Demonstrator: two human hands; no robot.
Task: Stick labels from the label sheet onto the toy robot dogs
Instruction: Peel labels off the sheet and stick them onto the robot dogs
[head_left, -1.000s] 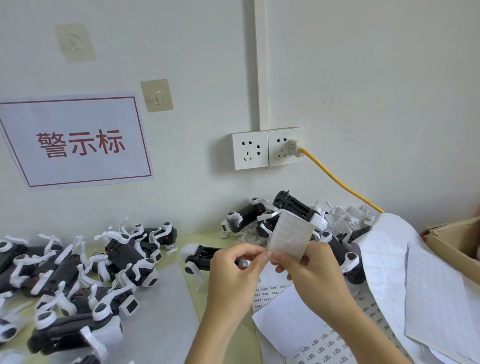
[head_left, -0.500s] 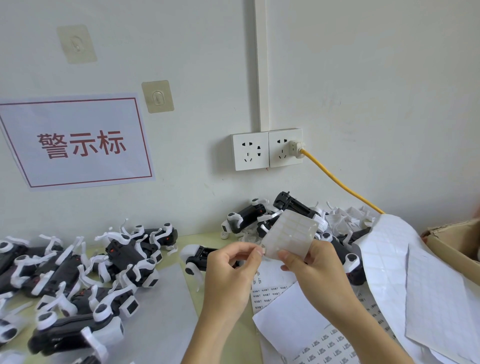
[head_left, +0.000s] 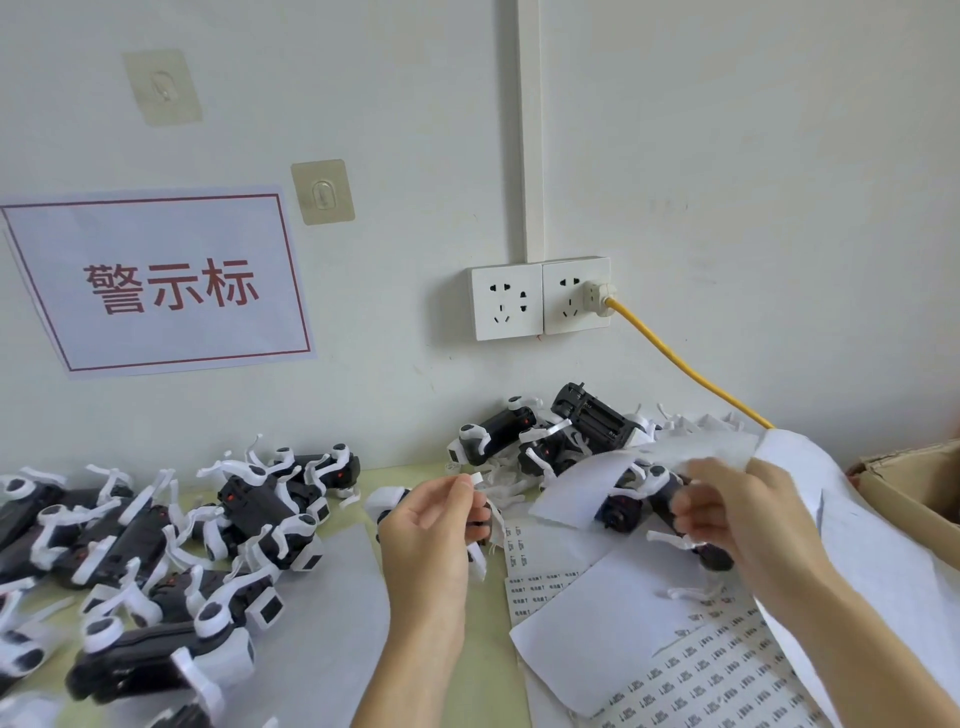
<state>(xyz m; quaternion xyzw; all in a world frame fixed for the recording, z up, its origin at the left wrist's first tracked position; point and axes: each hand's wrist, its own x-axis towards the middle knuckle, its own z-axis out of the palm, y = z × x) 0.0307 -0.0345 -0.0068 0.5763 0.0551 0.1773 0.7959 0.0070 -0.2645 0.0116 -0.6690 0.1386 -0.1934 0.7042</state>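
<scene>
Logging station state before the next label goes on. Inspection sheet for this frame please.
Surface: pale green table, mostly covered.
Job's things: toy robot dogs heaped left and by the wall; printed label sheet at front right.
Clutter: loose white sheets; cardboard box at right.
Grippers: left hand pinches a small white label; right hand blurred, over the sheets.
Cables: yellow cable plugged into wall socket.
Surroundings: white wall, red-bordered sign.
</scene>
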